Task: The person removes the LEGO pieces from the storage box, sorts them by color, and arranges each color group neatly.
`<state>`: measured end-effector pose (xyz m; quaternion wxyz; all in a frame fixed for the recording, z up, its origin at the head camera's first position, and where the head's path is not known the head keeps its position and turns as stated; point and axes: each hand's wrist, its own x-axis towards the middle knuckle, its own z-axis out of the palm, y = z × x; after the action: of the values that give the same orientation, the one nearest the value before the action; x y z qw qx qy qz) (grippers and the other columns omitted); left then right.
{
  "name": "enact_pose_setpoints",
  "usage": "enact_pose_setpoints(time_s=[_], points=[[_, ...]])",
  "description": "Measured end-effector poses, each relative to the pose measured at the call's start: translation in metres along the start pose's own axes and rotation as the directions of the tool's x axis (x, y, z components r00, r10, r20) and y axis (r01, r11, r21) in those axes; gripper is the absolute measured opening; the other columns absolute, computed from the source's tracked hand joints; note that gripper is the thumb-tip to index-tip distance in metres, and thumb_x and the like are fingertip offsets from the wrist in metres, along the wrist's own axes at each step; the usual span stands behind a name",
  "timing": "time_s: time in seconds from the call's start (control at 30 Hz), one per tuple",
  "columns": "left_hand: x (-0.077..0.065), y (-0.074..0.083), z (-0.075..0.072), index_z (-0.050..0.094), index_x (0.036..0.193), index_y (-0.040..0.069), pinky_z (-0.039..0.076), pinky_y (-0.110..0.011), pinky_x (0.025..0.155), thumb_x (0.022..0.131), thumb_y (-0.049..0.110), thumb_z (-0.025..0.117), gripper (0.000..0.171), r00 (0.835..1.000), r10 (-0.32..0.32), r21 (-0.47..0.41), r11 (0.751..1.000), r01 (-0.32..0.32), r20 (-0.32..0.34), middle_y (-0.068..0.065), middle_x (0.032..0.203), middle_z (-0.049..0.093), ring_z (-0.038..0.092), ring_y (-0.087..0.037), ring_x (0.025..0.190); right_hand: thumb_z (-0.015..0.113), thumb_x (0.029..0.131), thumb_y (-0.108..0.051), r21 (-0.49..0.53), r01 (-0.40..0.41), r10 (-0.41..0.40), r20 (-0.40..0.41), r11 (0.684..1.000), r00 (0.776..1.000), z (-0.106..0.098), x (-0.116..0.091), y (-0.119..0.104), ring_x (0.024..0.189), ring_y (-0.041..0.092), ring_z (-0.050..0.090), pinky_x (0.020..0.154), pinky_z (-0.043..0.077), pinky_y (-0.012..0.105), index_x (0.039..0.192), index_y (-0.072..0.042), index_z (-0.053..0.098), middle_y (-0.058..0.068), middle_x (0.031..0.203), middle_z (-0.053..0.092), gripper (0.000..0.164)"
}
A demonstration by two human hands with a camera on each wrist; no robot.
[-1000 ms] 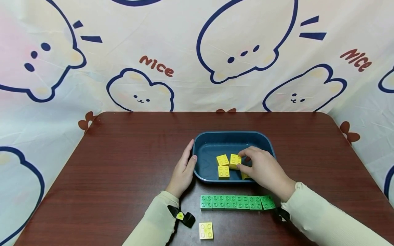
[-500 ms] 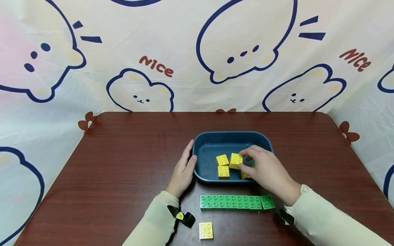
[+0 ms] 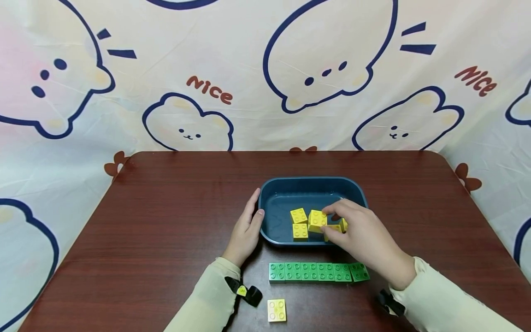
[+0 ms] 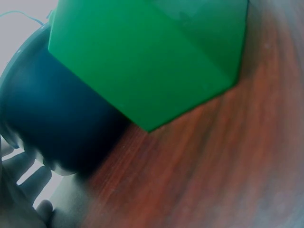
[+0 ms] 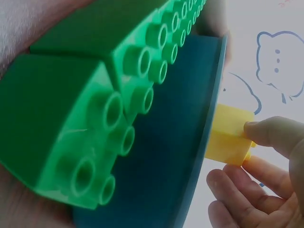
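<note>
My right hand (image 3: 365,230) pinches a yellow toy brick (image 3: 317,221) between thumb and fingers, over the blue tray (image 3: 274,196). In the right wrist view this yellow brick (image 5: 230,135) shows above the tray's rim, thumb on one side and a finger on the other. Several more yellow bricks (image 3: 300,232) lie in the tray, some partly hidden by the right hand. My left hand (image 3: 244,235) rests against the tray's left wall, fingers extended along it and thumb at the rim. In the left wrist view its fingers (image 4: 35,185) lie beside the tray wall.
A row of green bricks (image 3: 309,272) lies in front of the tray, its right-end brick slightly askew. Nearer to me sits a paler yellow brick (image 3: 276,311). Everything stands on a dark brown table (image 3: 166,221), with a printed cloth (image 3: 249,129) behind it.
The right hand has shifted slightly right and toward me, still pinching its yellow brick. More of the yellow bricks beneath the fingers now show. My left hand has stayed at the tray.
</note>
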<state>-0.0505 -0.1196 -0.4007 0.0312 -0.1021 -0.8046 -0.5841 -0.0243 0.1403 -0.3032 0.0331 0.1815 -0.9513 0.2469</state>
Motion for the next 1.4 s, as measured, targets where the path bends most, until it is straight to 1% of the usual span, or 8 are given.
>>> enact_pose_setpoints(time_s=[0.23, 0.37, 0.57, 0.77, 1.1, 1.23, 1.4], points=[[0.0, -0.001, 0.0, 0.019, 0.146, 0.04, 0.021, -0.042, 0.11, 0.102, 0.03, 0.036, 0.048, 1.0, 0.001, -0.009, 1.0, -0.001, 0.007, 0.007, 0.153, 0.023, 0.019, -0.004, 0.137, 0.073, 0.079, -0.032, 0.012, 0.023, -0.023, -0.024, 1.0, 0.999, -0.001, -0.008, -0.003, 0.086, 0.009, 0.059, 0.064, 0.05, 0.026, 0.105, -0.022, 0.065, -0.014, 0.099, 0.059, 0.029], [0.0, -0.001, 0.0, 0.019, 0.146, 0.04, 0.021, -0.042, 0.11, 0.101, 0.032, 0.036, 0.048, 1.0, 0.002, -0.008, 1.0, -0.002, 0.006, 0.008, 0.152, 0.023, 0.019, -0.004, 0.137, 0.074, 0.078, -0.032, 0.02, 0.04, -0.039, -0.034, 0.999, 0.999, -0.001, -0.011, -0.006, 0.085, 0.007, 0.059, 0.066, 0.052, 0.028, 0.104, -0.023, 0.066, -0.015, 0.1, 0.059, 0.028], [0.0, -0.001, -0.001, 0.019, 0.146, 0.038, 0.021, -0.043, 0.11, 0.101, 0.035, 0.036, 0.048, 1.0, 0.005, -0.006, 1.0, -0.005, 0.006, 0.006, 0.153, 0.022, 0.019, -0.005, 0.137, 0.075, 0.076, -0.032, 0.012, 0.064, -0.063, -0.056, 0.998, 0.996, 0.0, -0.017, -0.011, 0.086, 0.005, 0.058, 0.067, 0.053, 0.029, 0.103, -0.024, 0.066, -0.017, 0.1, 0.059, 0.029], [-0.001, 0.0, 0.0, 0.019, 0.145, 0.041, 0.021, -0.043, 0.11, 0.102, 0.028, 0.036, 0.049, 1.0, -0.008, 0.0, 1.0, 0.008, 0.003, 0.008, 0.152, 0.023, 0.019, -0.003, 0.136, 0.077, 0.075, -0.03, 0.02, 0.079, -0.078, -0.06, 0.997, 0.995, 0.001, -0.024, -0.015, 0.087, 0.003, 0.058, 0.068, 0.053, 0.025, 0.102, -0.024, 0.067, -0.017, 0.1, 0.059, 0.03], [-0.001, 0.0, -0.001, 0.02, 0.145, 0.041, 0.021, -0.041, 0.11, 0.102, 0.03, 0.036, 0.048, 1.0, -0.013, 0.0, 1.0, 0.013, 0.003, 0.007, 0.152, 0.023, 0.019, -0.003, 0.136, 0.08, 0.07, -0.026, 0.05, 0.171, -0.165, -0.101, 0.984, 0.981, 0.005, -0.037, -0.023, 0.087, 0.0, 0.056, 0.072, 0.052, 0.023, 0.099, -0.026, 0.067, -0.019, 0.097, 0.059, 0.032], [0.0, 0.0, -0.001, 0.02, 0.145, 0.04, 0.021, -0.041, 0.11, 0.101, 0.031, 0.037, 0.048, 1.0, -0.01, -0.008, 1.0, 0.01, 0.005, 0.01, 0.152, 0.023, 0.02, -0.003, 0.136, 0.081, 0.069, -0.027, 0.075, 0.166, -0.159, -0.088, 0.983, 0.983, 0.007, -0.042, -0.027, 0.087, -0.001, 0.055, 0.073, 0.052, 0.022, 0.1, -0.027, 0.066, -0.02, 0.098, 0.058, 0.034], [0.0, 0.001, -0.001, 0.02, 0.145, 0.04, 0.022, -0.041, 0.11, 0.101, 0.034, 0.036, 0.048, 1.0, -0.006, -0.008, 1.0, 0.006, 0.007, 0.012, 0.151, 0.023, 0.02, -0.003, 0.136, 0.081, 0.07, -0.028, 0.1, 0.141, -0.137, -0.046, 0.985, 0.989, 0.007, -0.049, -0.031, 0.086, -0.003, 0.054, 0.074, 0.052, 0.02, 0.101, -0.03, 0.065, -0.022, 0.099, 0.057, 0.035]])
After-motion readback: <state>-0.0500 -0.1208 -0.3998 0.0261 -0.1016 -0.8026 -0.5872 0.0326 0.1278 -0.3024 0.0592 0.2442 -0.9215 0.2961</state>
